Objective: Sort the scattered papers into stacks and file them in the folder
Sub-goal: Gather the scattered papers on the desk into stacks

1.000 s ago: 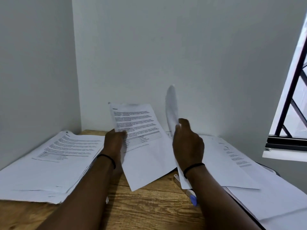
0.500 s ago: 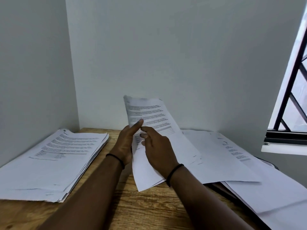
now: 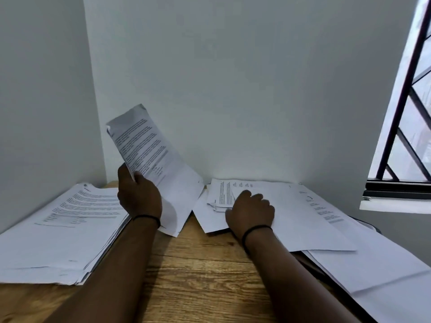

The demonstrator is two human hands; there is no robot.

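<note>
Both forearms are bare to the lower edge of view, with no sleeve visible on either. The left hand (image 3: 139,197) has a thin black band round its wrist, plain and narrow, sitting just below the heel of the hand. The right hand (image 3: 250,213) has a matching thin black band round its wrist; no rings or watch are visible on either hand.

Setting: a small office or study corner. Wooden table (image 3: 198,276) pushed into bare white walls (image 3: 233,78), covered with printed papers (image 3: 60,229). Barred window (image 3: 405,113) at right.
</note>
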